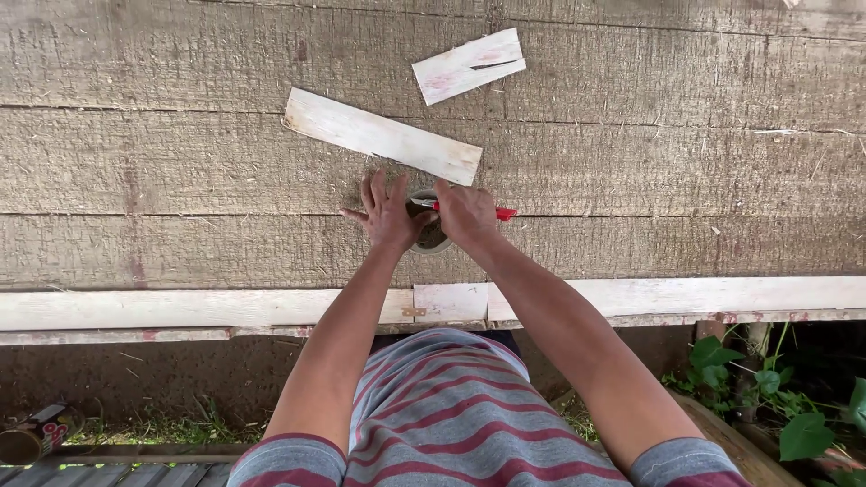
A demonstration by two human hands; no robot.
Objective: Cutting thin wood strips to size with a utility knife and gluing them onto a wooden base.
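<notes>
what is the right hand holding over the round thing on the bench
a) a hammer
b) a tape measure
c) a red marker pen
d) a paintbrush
c: the right hand grips a slim red pen whose red end sticks out to the right, held over the small round object that the left hand presses flat on the wooden bench.

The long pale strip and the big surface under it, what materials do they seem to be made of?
The long pale strip looks like thin sawn wood, whitish and unfinished, with straight grain. The table seems to be rough grey weathered planks, with seams and coarse fibres showing.
</notes>
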